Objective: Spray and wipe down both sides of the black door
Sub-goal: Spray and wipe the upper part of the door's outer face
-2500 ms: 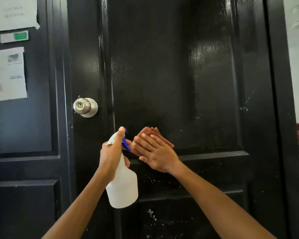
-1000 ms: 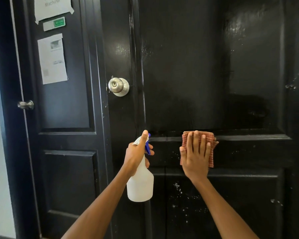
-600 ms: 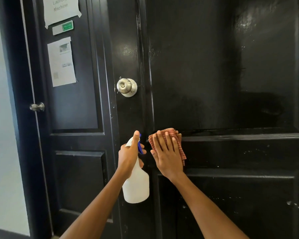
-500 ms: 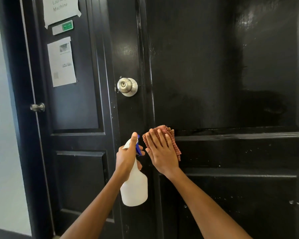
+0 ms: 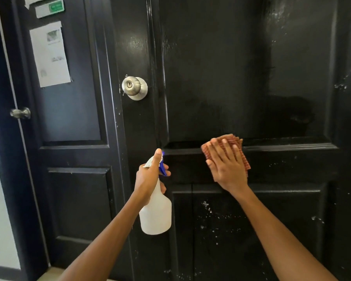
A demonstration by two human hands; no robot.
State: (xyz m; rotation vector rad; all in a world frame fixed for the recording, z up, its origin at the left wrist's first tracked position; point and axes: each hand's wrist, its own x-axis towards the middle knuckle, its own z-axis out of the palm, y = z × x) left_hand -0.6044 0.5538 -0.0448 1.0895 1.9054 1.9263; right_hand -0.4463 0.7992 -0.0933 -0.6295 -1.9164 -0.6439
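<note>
right hand (image 5: 228,165) with the folded red-checked cloth (image 5: 234,148) slid right along the horizontal rail of the glossy black panelled door (image 5: 221,78); 0.5 s ago it sat next to the left hand, now there's a clear gap. palm flat on the cloth, fingers straight. left hand (image 5: 150,179) gripping the white plastic spray bottle with blue trigger (image 5: 156,213) sits a little lower in frame. camera view shifted slightly right.

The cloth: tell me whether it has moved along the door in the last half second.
Yes. The cloth under the right hand slid right along the ledge, away from the doorknob.
</note>
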